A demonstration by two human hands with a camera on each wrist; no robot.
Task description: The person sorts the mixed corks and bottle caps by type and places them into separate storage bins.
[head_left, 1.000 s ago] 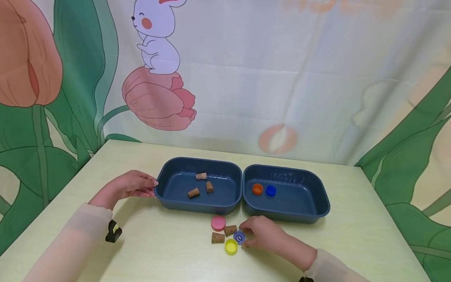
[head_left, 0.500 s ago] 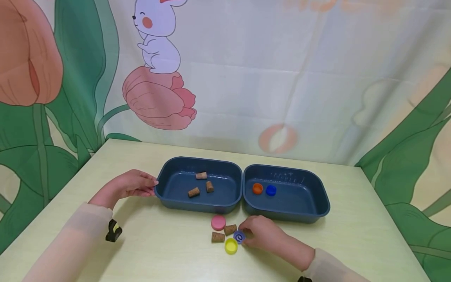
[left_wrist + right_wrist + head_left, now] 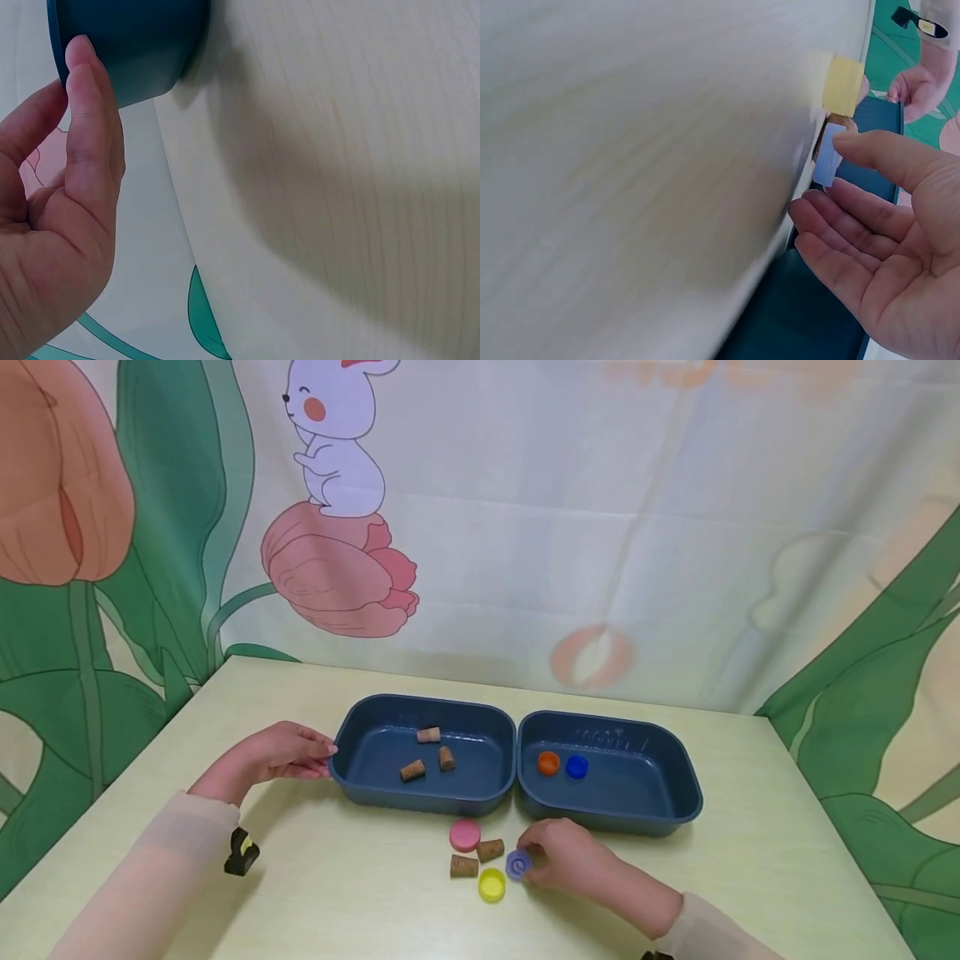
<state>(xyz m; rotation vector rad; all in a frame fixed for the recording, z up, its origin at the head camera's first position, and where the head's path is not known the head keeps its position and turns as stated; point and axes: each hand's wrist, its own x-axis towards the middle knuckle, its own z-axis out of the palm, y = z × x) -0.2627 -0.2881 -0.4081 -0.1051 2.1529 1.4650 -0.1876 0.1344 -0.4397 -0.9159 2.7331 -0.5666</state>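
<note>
So the purple cap point(image 3: 517, 865) is pinched edge-on between thumb and fingertips of the right hand point(image 3: 564, 857); the gap's closed to about the cap's width, the other fingers loosely bent. It's held at the right end of the little cluster on the near part of the table point(image 3: 337, 877); whether it's been lifted off at all can't be told. Yellow cap point(image 3: 492, 885) is just beside it, then two corks point(image 3: 464, 866) and the pink cap point(image 3: 465, 836) a bit left. Looks like the picking-up step, tbh: a steady pinch and a straight lift would be called for, high enough for a tray rim to be cleared. Farther out, three corks point(image 3: 446, 758) are in the left tray point(image 3: 480, 768), whose left rim is lightly pinched by the left hand point(image 3: 294, 752); orange cap point(image 3: 548, 763) and blue cap point(image 3: 577, 767) are in the right tray point(image 3: 637, 785).
</note>
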